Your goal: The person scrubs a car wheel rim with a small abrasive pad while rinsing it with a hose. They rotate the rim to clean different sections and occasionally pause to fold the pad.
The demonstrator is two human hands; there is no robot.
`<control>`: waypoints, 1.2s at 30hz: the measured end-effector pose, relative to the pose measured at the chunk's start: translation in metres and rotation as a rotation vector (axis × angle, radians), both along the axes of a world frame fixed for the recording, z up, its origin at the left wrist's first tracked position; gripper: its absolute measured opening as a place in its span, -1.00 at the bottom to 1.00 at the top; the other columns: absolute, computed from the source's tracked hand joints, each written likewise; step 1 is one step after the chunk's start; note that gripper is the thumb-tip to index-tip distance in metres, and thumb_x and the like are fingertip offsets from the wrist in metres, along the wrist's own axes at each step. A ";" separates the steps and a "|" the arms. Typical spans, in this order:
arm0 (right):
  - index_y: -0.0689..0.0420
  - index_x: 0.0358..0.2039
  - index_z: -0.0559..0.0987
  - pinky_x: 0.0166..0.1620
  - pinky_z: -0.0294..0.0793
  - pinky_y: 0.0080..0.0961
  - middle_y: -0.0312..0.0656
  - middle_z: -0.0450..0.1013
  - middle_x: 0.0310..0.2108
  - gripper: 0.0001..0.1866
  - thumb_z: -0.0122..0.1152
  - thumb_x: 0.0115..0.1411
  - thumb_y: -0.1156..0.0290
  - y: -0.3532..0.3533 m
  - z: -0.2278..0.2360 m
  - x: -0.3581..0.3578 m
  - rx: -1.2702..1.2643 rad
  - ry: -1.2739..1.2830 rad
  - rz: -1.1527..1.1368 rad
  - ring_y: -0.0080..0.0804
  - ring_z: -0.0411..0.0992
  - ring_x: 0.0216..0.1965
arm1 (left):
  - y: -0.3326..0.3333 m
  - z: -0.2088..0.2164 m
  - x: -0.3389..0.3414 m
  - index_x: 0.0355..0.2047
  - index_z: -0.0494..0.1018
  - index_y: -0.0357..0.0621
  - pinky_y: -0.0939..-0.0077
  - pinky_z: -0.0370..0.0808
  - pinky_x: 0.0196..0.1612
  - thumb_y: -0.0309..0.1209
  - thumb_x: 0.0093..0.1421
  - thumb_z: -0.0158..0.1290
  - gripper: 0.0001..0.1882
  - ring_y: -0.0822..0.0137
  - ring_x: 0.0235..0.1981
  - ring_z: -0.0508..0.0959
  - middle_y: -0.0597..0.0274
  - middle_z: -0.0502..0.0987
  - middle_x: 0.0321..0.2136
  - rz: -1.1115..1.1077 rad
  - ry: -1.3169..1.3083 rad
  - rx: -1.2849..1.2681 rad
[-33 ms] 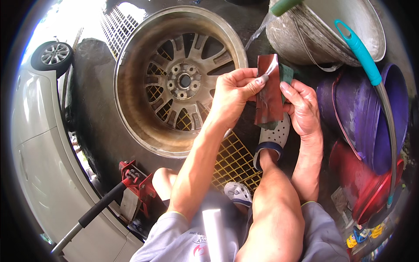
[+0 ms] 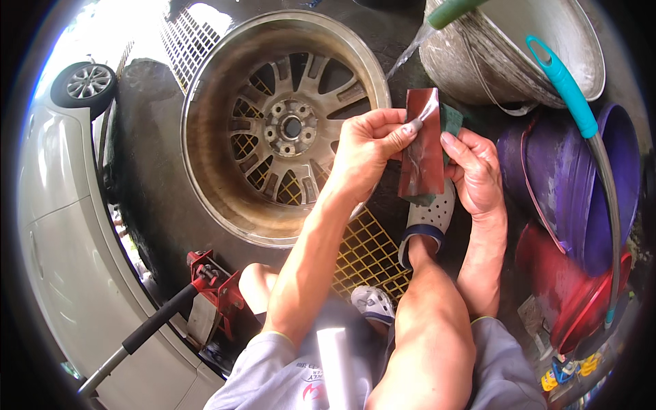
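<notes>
A reddish-brown sheet of sandpaper (image 2: 422,160), glossy and wet-looking, is held up in front of me with its long side upright. Behind it a dark green scouring pad (image 2: 452,121) sticks out at the right edge and at the bottom. My left hand (image 2: 369,147) pinches the sandpaper by its left edge, thumb on the front face. With thumb and fingers closed, my right hand (image 2: 473,164) grips the pad at the right edge; whether it also holds the sandpaper is hidden. Left of both hands lies a dirty alloy wheel rim (image 2: 205,198), its hollow side up.
Water runs from a green hose (image 2: 454,9) beside a grey bucket (image 2: 471,65). Purple (image 2: 547,178) and red buckets (image 2: 547,266) lie at the right, near a turquoise-handled tool (image 2: 567,89). A red jack (image 2: 212,287) and pale car (image 2: 61,225) stand left. Yellow grating (image 2: 365,256) lies under my feet.
</notes>
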State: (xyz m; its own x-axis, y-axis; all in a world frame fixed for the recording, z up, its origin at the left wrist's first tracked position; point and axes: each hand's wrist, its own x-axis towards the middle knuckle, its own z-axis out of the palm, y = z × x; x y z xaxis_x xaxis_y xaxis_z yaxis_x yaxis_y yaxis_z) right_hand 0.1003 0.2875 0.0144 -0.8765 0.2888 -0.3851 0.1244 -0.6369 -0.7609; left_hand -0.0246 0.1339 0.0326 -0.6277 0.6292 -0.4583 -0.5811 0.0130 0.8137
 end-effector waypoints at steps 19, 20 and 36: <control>0.21 -0.47 0.60 -0.40 0.40 -0.68 -0.38 0.51 -0.53 -0.75 0.21 0.34 0.38 0.023 0.012 0.019 0.198 -0.030 -0.179 -0.71 0.38 -0.52 | 0.034 0.011 0.026 -0.26 0.61 -0.29 0.59 0.55 -0.28 -0.27 0.34 0.19 -0.73 0.56 -0.35 0.60 0.31 0.67 -0.37 -0.281 0.219 -0.171; 0.20 -0.46 0.60 -0.40 0.40 -0.68 -0.39 0.51 -0.51 -0.77 0.22 0.34 0.39 0.023 0.014 0.017 0.128 -0.050 -0.261 -0.71 0.40 -0.51 | 0.034 0.002 0.023 -0.28 0.62 -0.28 0.60 0.55 -0.30 -0.28 0.34 0.18 -0.74 0.57 -0.37 0.60 0.32 0.67 -0.39 -0.245 0.158 -0.177; 0.20 0.04 0.55 0.04 0.49 -0.46 -0.19 0.56 -0.06 -0.61 0.34 0.21 0.39 0.025 -0.016 0.016 0.133 0.089 -0.180 -0.47 0.51 -0.06 | 0.022 -0.004 0.009 -0.02 0.58 -0.29 0.55 0.62 -0.11 -0.69 0.20 0.19 -0.68 0.45 -0.24 0.65 0.16 0.69 -0.20 -0.060 0.061 -0.044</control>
